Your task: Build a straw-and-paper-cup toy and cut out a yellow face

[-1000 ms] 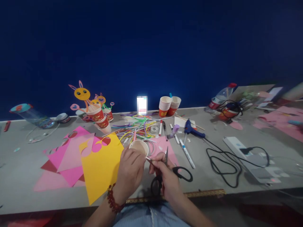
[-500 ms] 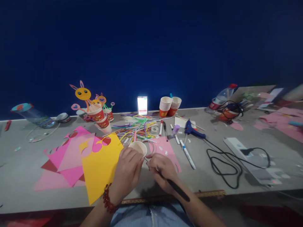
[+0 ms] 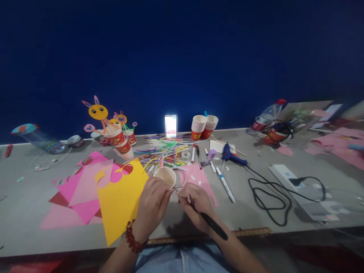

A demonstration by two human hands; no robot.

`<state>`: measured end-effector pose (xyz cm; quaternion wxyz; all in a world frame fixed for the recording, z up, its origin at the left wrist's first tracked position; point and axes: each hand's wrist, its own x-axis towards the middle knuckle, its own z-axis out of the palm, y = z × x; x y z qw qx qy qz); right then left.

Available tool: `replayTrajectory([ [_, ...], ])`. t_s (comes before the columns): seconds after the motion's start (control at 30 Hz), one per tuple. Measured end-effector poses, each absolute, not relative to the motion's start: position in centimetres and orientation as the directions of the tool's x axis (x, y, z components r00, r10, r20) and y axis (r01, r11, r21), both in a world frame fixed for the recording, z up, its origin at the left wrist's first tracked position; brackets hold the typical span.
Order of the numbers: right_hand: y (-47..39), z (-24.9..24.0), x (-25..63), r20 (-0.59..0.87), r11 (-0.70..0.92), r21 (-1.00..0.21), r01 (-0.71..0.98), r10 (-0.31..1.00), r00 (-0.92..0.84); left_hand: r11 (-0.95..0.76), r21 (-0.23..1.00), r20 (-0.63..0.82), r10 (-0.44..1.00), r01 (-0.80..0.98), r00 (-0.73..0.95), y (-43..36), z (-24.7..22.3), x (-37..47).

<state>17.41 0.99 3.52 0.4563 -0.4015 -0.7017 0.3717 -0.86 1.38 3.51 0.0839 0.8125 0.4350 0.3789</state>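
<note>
My left hand [image 3: 153,197] is closed on the near rim of a paper cup [image 3: 165,177], whose pale inside faces up toward me. Its fingers cover much of the cup's near side. In my right hand [image 3: 196,203] lies a slim tool with a long black handle [image 3: 214,225], the handle reaching back over the wrist. A thin tip shows between the two hands close to the cup's rim; I cannot make out whether it touches. A pink paper sheet [image 3: 199,182] lies just beyond my right hand, and a yellow sheet [image 3: 122,204] beside my left.
Several pipe cleaners [image 3: 170,149] lie piled beyond the cup. Decorated cups [image 3: 115,136] stand at the left, stacked paper cups [image 3: 198,127] at the back. A blue glue gun [image 3: 231,155], a white marker [image 3: 225,185] and a power strip [image 3: 295,193] with looped cable are on the right.
The cup and both hands have shifted very slightly. The black handle shows more plainly above my right hand, and a small gap shows between the hands. Both grips stay the same.
</note>
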Motion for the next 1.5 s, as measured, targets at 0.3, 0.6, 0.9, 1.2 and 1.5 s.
replayTrajectory([
  [0.3, 0.0, 2.3, 14.4, 0.006, 0.008, -0.919, -0.393, 1.0, 0.006, -0.67, 0.445, 0.638, 0.702, 0.593, 0.315, 1.4, 3.5, -0.1],
  [0.6, 0.0, 2.9, 16.6, 0.275, 0.28, -0.958, 0.058, 0.958, -0.078, -0.646, 0.518, 0.68, 0.708, 0.56, 0.188, 1.1, 2.9, 0.4],
  [0.9, -0.1, 3.3, 15.5, 0.073, 0.059, -0.971, -0.231, 0.996, -0.054, -0.693, 0.525, 0.725, 0.668, 0.495, 0.166, 0.6, 1.8, 0.8],
  [1.2, 0.1, 3.5, 16.4, 0.231, 0.242, -0.949, 0.203, 0.97, -0.073, -0.533, 0.711, 0.553, 0.827, 0.459, 0.103, 0.3, 3.1, 1.0],
  [1.5, 0.2, 3.0, 15.7, 0.118, 0.112, -0.987, -0.118, 0.992, -0.048, -0.535, 0.752, 0.586, 0.81, 0.385, -0.02, 0.3, 1.0, 2.4],
])
